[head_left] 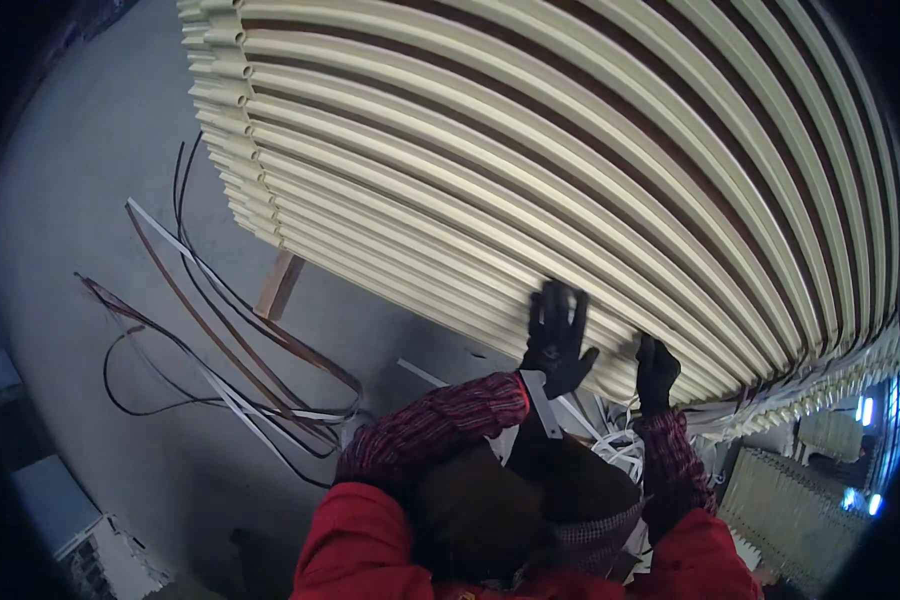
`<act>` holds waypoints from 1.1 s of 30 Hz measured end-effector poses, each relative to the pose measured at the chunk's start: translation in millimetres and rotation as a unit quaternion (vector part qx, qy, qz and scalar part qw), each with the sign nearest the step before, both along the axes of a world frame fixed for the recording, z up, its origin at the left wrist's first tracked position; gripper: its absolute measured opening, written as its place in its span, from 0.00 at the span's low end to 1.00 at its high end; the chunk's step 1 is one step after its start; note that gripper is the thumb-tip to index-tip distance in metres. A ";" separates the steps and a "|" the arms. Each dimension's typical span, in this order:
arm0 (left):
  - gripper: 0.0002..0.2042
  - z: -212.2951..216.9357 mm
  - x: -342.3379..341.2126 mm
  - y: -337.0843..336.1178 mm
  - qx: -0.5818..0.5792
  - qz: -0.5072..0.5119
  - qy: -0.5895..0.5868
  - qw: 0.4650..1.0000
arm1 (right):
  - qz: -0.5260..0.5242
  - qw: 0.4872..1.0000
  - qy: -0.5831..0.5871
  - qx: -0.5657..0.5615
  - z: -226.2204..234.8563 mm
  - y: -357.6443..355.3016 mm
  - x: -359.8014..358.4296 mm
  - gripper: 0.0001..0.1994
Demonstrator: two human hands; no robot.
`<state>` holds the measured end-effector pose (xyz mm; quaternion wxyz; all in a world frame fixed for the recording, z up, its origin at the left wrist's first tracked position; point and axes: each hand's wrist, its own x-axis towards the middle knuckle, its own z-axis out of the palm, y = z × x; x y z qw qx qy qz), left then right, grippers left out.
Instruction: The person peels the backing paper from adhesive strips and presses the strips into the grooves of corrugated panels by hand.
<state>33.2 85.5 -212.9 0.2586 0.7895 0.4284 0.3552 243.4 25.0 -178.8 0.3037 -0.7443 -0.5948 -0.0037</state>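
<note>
Nearest the camera came the person's own red vest and plaid sleeves, rising from the lower edge toward a big stack of cream-coloured profiles (pixel 530 150). The left hand (pixel 556 338), in a black glove, lay flat against the lowest lengths of the stack with its fingers spread wide, gripping nothing; it seemed to be pressing on the bundle to steady it or feel along an edge. The right hand (pixel 657 372), also gloved in black, rested just beside it on the same lower edge with the fingers curled in, though whether it clasped a single length or merely leaned there could not be told. Below both wrists sat a tangle of white strapping (pixel 615 445), loose and apparently cut, the sort that bundles long stock. Further left on the grey concrete floor (pixel 80 180) sprawled more discarded strips and bands (pixel 230 350), brown, black and white, left where they dropped. A wooden bearer (pixel 278 285) poked out under the stack, probably keeping it off the ground. Beyond, the profiles ran in tidy parallel layers, ends squared at the upper left.
</note>
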 end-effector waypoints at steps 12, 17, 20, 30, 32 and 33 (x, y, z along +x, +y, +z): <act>0.27 -12.5 -10.9 -2.0 -0.486 -0.427 0.020 0.762 | -0.142 0.951 -0.189 -0.199 -15.8 -399.4 197.9 0.08; 0.48 49.0 -17.2 -1.8 -0.566 -0.305 0.155 0.750 | -0.423 0.652 -0.109 -0.620 4.6 -727.3 158.9 0.10; 0.47 41.6 5.7 -22.4 -0.610 -0.138 -0.010 0.780 | -0.457 0.615 -0.007 -0.642 -2.6 -774.0 140.8 0.12; 0.09 -34.2 183.8 -152.6 -0.305 -0.384 -0.087 0.867 | -0.061 0.923 0.378 -0.022 8.8 -244.1 171.8 0.24; 0.13 -31.7 205.5 -178.7 -0.362 -0.378 -0.091 0.847 | 0.061 0.941 0.320 -0.096 41.7 -157.6 119.5 0.31; 0.14 -50.4 200.3 -174.6 -0.258 -0.429 -0.018 0.866 | 0.109 0.953 0.231 -0.161 54.2 -124.2 85.6 0.28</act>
